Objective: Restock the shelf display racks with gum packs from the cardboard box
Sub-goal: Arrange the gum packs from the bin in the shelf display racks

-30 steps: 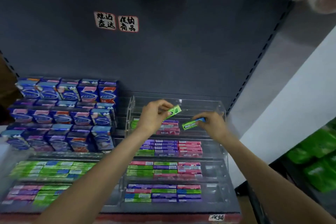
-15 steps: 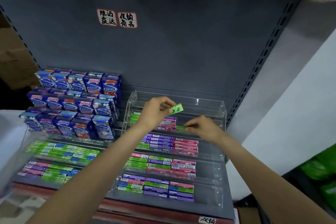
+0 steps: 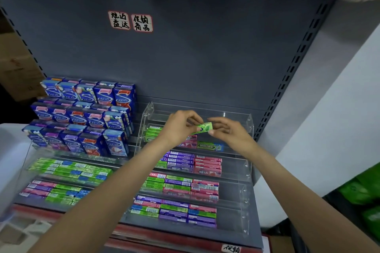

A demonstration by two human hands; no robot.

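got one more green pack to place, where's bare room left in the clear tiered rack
Bare: the top tier, behind both hands, and the right end of each lower tier beside the end wall. The second tier has room right of the Doublemint pack. Crowded: the left and middle columns of every lower tier. The left hand holds the green pack; the right hand touches it.
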